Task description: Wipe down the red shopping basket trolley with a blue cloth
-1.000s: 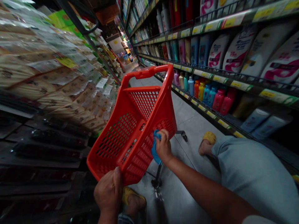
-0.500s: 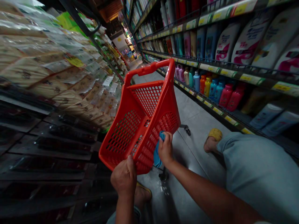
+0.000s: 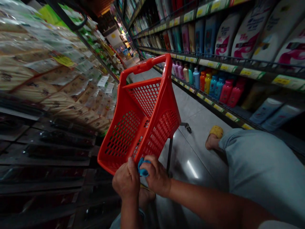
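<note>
We see the left hand (image 3: pixel 126 181) gripping the near rim of the red basket (image 3: pixel 143 117), tilted in the aisle. The right hand (image 3: pixel 156 175) presses a blue cloth (image 3: pixel 143 168) there. Shelf labels (image 3: pixel 226 67) are unreadable.

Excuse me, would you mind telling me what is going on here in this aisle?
A person crouched on the shop floor holds a red perforated plastic shopping basket on a wheeled frame. The left hand grips its near bottom corner. The right hand presses a small blue cloth against the same corner, beside the left thumb. Shelves of coloured bottles line the right side, and packets fill the left.
</note>
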The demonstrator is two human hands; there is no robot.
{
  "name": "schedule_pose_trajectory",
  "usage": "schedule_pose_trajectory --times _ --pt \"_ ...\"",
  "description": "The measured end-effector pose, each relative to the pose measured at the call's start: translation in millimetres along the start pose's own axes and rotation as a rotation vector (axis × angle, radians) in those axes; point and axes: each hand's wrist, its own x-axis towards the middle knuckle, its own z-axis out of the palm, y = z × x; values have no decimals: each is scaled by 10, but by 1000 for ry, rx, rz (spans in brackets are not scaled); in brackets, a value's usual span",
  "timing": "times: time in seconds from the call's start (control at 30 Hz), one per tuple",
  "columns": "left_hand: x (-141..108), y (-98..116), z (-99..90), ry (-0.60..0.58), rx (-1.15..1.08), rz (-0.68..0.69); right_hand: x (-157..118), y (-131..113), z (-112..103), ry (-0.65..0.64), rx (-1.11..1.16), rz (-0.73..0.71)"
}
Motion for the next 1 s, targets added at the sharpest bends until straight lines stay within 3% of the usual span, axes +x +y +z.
schedule_pose_trajectory --times 0.07,0.2,0.27,0.37,0.43,0.6,0.77,0.83,1.0 --pt "-10 4 6 -3 -10 -3 -84 139 7 21 -29 48" --pt "-18 56 0 -15 -11 -2 -53 316 -21 294 -129 477" --pt "-16 116 -10 -38 11 -8 -81 157 -37 237 -59 451" --pt "-39 234 -45 -78 11 21 -230 -137 -95 38 82 218" --pt "-78 289 -85 -97 -46 81 -298 -162 -166 28 92 172" --pt "-146 143 -202 -177 -231 329 -61 -2 -392 213 -20 439" --pt "-86 -117 -162 -224 -172 340 111 -333 -491 103 111 218" --pt "-77 -102 -92 -211 -166 330 34 -300 -446 122 88 232" --pt "-99 119 56 -135 -151 325 -51 -30 -461 278 -66 510"
